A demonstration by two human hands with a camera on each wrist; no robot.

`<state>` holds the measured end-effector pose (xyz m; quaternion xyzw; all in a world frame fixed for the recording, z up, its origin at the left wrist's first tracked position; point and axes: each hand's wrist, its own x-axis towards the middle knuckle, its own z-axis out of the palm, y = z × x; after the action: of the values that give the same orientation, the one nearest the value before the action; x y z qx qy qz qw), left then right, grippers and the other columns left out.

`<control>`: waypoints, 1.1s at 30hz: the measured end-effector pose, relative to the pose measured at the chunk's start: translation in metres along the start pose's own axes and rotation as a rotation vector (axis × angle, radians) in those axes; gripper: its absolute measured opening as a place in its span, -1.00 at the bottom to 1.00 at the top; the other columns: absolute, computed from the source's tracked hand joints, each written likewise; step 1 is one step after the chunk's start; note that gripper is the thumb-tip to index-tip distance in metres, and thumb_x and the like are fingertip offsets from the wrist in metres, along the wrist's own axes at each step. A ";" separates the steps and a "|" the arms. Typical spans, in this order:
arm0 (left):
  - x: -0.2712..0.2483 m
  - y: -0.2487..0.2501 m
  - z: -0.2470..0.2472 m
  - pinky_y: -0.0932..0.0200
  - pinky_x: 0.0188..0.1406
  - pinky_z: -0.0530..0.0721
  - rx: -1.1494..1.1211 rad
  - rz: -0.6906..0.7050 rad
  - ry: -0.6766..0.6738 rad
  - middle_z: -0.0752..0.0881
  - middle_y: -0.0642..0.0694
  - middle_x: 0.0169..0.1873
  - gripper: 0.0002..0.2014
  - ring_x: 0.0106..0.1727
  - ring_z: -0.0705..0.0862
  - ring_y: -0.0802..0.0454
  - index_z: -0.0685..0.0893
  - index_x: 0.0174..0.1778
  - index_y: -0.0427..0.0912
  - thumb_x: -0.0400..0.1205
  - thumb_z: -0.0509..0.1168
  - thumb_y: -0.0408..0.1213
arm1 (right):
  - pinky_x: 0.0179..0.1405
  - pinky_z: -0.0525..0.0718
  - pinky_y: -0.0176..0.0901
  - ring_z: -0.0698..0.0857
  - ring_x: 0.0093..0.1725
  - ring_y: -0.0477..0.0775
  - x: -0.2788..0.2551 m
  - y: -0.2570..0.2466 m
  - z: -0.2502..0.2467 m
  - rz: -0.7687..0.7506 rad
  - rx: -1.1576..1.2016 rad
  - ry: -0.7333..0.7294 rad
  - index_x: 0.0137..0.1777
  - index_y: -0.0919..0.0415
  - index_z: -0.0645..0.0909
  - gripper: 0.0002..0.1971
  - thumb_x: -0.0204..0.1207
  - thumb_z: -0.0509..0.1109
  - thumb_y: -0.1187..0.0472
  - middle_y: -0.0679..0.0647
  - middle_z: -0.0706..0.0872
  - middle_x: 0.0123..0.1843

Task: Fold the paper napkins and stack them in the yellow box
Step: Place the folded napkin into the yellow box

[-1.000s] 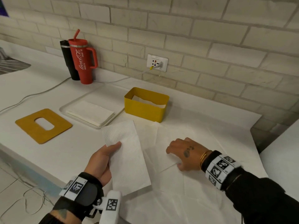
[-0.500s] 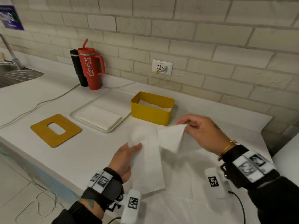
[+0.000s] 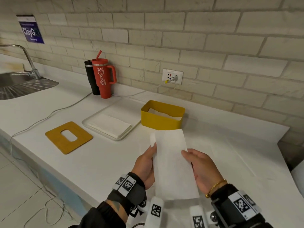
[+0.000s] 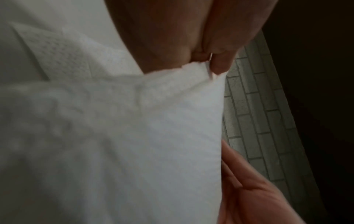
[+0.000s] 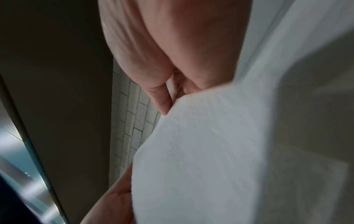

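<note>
Folding step in hand: left hand and right hand both grip one napkin. Next: crease, then place in yellow box.

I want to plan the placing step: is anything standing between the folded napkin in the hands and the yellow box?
Nothing visible does. The folded napkin is directly in front of the yellow box, whose top is open.

Pale brick wall, white countertop, steel sink
</note>
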<state>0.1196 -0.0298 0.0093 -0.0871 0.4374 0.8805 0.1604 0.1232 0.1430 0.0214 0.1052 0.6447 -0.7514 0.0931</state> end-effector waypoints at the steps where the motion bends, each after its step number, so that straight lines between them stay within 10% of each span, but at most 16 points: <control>1: 0.001 -0.001 -0.001 -0.17 0.31 0.69 -0.010 -0.021 0.002 0.78 -0.32 0.28 -0.52 0.30 0.77 -0.25 0.65 0.45 -0.25 0.78 0.16 0.01 | 0.24 0.73 0.17 0.83 0.09 0.24 -0.001 0.002 0.000 0.005 0.022 0.008 0.08 0.33 0.77 -0.82 0.70 0.39 0.24 0.25 0.86 0.07; 15: 0.007 -0.004 0.001 -0.23 0.47 0.60 0.058 -0.001 -0.031 0.77 -0.25 0.31 -0.41 0.35 0.75 -0.21 0.60 0.50 -0.17 0.77 0.08 0.21 | 0.29 0.71 0.13 0.81 0.16 0.22 -0.003 0.011 -0.002 -0.024 -0.035 0.033 0.01 0.24 0.82 -0.81 0.71 0.39 0.19 0.18 0.87 0.07; 33: 0.009 0.004 -0.003 -0.19 0.26 0.74 0.174 0.090 -0.052 0.82 -0.29 0.18 -0.68 0.21 0.81 -0.25 0.67 0.36 -0.24 0.78 0.25 -0.14 | 0.16 0.81 0.21 0.85 0.07 0.26 -0.009 0.024 -0.006 -0.061 -0.174 -0.050 0.06 0.35 0.76 -0.83 0.59 0.51 0.24 0.19 0.88 -0.01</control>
<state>0.1093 -0.0327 0.0080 -0.0303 0.5116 0.8474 0.1387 0.1381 0.1454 0.0006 0.0583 0.7080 -0.6974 0.0948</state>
